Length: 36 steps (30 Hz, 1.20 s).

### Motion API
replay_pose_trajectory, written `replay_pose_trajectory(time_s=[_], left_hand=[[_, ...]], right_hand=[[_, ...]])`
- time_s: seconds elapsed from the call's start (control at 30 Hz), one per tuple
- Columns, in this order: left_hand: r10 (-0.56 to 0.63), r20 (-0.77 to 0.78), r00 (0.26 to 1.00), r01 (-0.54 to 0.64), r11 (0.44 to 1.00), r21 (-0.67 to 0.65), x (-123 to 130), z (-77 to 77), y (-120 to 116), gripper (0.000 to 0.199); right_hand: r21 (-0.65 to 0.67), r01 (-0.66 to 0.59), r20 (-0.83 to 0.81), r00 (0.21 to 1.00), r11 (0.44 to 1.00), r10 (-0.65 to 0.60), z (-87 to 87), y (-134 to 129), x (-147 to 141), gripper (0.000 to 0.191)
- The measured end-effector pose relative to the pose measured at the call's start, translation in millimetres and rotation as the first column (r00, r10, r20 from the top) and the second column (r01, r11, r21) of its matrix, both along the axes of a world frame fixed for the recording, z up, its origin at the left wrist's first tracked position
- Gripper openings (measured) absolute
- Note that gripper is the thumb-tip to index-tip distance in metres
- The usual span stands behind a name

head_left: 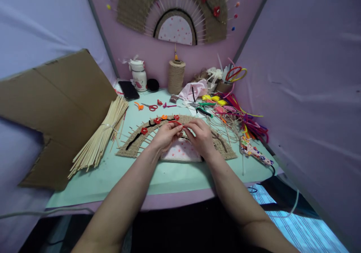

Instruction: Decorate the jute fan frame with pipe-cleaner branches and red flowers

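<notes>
A red pipe cleaner (pixel 175 122) is pinched between my left hand (pixel 167 135) and my right hand (pixel 200 134), whose fingertips nearly meet. Both hands hover over a woven twine fan (pixel 132 147) with stick ribs and a pink-spotted white half-round centre (pixel 180 151). Along the fan's upper left runs a black branch (pixel 134 140) with red flowers (pixel 144 131) and an orange one (pixel 164 117). My hands hide part of the fan's middle.
A bundle of wooden sticks (pixel 98 136) leans by cardboard (pixel 64 113) on the left. Behind the fan are small scissors (pixel 152 107), green-handled pliers (pixel 204 104) and a twine spool (pixel 176 76). Coloured pipe cleaners (pixel 255 127) and a patterned glue gun (pixel 255 152) lie right. A finished fan (pixel 132 8) hangs behind.
</notes>
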<state>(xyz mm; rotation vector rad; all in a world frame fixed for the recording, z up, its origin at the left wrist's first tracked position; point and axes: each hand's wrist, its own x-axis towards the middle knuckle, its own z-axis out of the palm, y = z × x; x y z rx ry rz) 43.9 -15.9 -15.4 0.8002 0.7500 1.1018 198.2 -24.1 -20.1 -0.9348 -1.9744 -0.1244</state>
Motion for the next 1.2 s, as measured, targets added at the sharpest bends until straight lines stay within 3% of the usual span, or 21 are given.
replay_pose_trajectory(time_s=[0.2,0.33,0.43,0.53,0.6,0.63,0.73,0.83,0.87,0.9,0.93,0.97,1.0,1.07,1.1,1.13,1.17,1.2], left_hand=[[0.107,-0.182,0.977,-0.085,0.988,0.127,4.0,-2.1,3.1,0.030],[0.213,-0.291,0.933,-0.137,0.956,0.258,5.9,1.4,0.3,0.012],[0.290,-0.323,0.901,-0.170,0.920,0.353,7.2,2.0,-3.4,0.004],[0.381,-0.400,0.834,-0.145,0.850,0.507,6.5,0.1,-6.1,0.004],[0.459,-0.461,0.759,-0.095,0.780,0.619,4.7,-1.6,-7.0,0.006],[0.496,-0.481,0.723,-0.063,0.741,0.668,3.6,-2.5,-7.2,0.007],[0.559,-0.496,0.664,0.068,0.615,0.785,-0.2,-4.9,-8.0,0.011],[0.572,-0.490,0.658,0.193,0.501,0.844,-2.8,-5.7,-9.1,0.012],[0.572,-0.488,0.660,0.212,0.481,0.851,-3.1,-5.3,-9.5,0.012],[0.572,-0.484,0.662,0.214,0.475,0.854,-2.9,-4.7,-9.8,0.012],[0.575,-0.477,0.665,0.192,0.485,0.853,-2.3,-3.9,-10.0,0.011],[0.575,-0.473,0.668,0.153,0.516,0.843,-1.4,-3.0,-10.2,0.011],[0.567,-0.473,0.674,0.099,0.565,0.819,-0.1,-2.3,-10.2,0.011],[0.510,-0.475,0.717,-0.015,0.693,0.721,3.0,-1.3,-9.9,0.009],[0.461,-0.467,0.755,-0.058,0.756,0.652,4.6,-1.2,-9.6,0.009],[0.407,-0.447,0.797,-0.086,0.808,0.583,6.1,-1.4,-9.1,0.009],[0.357,-0.417,0.836,-0.100,0.846,0.524,7.4,-1.6,-8.6,0.009],[0.317,-0.383,0.867,-0.107,0.871,0.479,8.4,-1.9,-8.0,0.009]], right_hand=[[-0.017,-0.015,-0.023,1.000,1.000,0.015,0.8,-1.3,-0.7,0.013],[-0.139,-0.056,-0.123,0.992,0.989,0.039,3.0,-2.6,-0.9,0.016],[-0.283,-0.106,-0.243,0.969,0.953,0.035,6.2,-4.7,-2.2,0.018],[-0.460,-0.179,-0.387,0.922,0.870,-0.015,7.6,-6.3,-3.5,0.020],[-0.594,-0.289,-0.508,0.859,0.751,-0.070,8.0,-5.9,-2.9,0.020],[-0.647,-0.376,-0.573,0.814,0.664,-0.098,8.6,-5.1,-1.8,0.021],[-0.693,-0.657,-0.716,0.675,0.299,-0.176,15.1,-0.8,4.7,0.027],[-0.648,-0.758,-0.732,0.648,-0.081,-0.209,26.4,3.5,13.6,0.030],[-0.640,-0.751,-0.724,0.660,-0.163,-0.200,29.6,4.1,15.9,0.030],[-0.643,-0.740,-0.717,0.673,-0.198,-0.184,31.7,4.0,17.6,0.030],[-0.664,-0.726,-0.708,0.688,-0.182,-0.161,32.7,3.1,18.6,0.029],[-0.702,-0.705,-0.693,0.709,-0.100,-0.133,32.4,1.6,18.9,0.029],[-0.746,-0.665,-0.666,0.740,0.048,-0.101,31.1,-0.5,18.7,0.029],[-0.751,-0.479,-0.548,0.836,0.455,-0.025,26.4,-5.3,17.4,0.027],[-0.681,-0.357,-0.457,0.890,0.639,0.010,23.9,-7.5,16.7,0.026],[-0.576,-0.250,-0.355,0.934,0.779,0.037,21.5,-9.2,16.2,0.023],[-0.464,-0.175,-0.254,0.965,0.868,0.059,19.6,-10.2,15.9,0.021],[-0.371,-0.135,-0.161,0.984,0.919,0.079,18.3,-10.4,15.7,0.019]])
